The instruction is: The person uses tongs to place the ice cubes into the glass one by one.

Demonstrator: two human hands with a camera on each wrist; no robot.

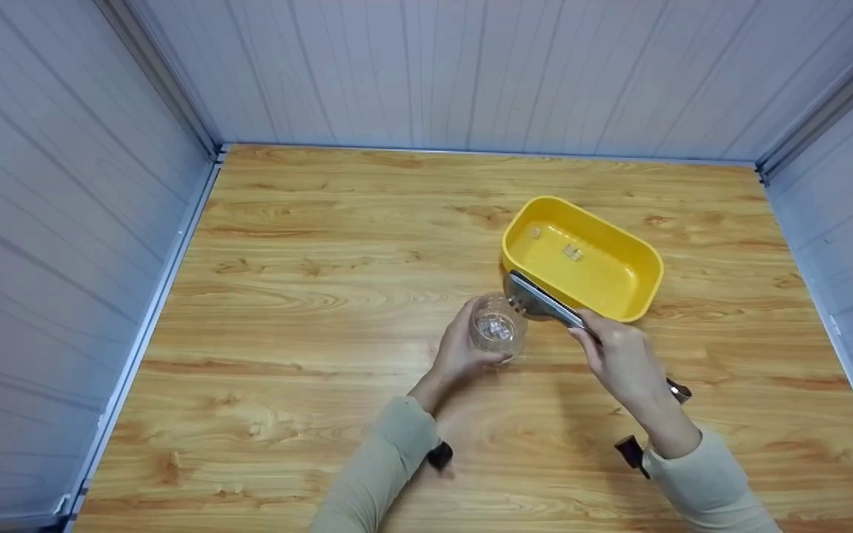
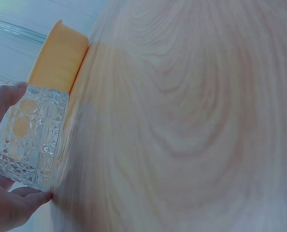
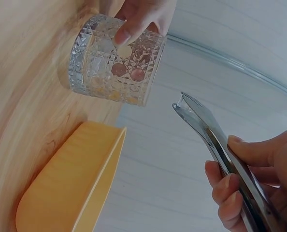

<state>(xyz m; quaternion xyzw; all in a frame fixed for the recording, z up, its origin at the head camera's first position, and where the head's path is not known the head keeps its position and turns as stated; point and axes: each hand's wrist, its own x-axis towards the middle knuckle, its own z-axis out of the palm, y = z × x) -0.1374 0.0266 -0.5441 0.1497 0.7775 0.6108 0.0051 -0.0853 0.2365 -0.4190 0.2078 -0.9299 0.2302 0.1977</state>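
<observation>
My left hand (image 1: 457,349) grips a patterned clear glass tumbler (image 2: 35,133) from the side, thumb and fingers round its wall. The tumbler stands upright on the wooden table, with clear pieces in its bottom in the head view. Metal tongs (image 3: 213,142) are in my right hand (image 1: 623,363), its thumb and fingers squeezing the two arms. Between the tong tips sits a small clear piece like an ice cube (image 3: 183,103). In the head view the tips are beside the tumbler's rim on its right; in the right wrist view they are apart from it and above its rim level.
A yellow rectangular bin (image 1: 604,280) stands just behind and right of the tumbler, with a few clear cubes (image 1: 572,253) on its floor. White panel walls (image 1: 426,74) close off the wooden table (image 1: 286,296) at the back and both sides.
</observation>
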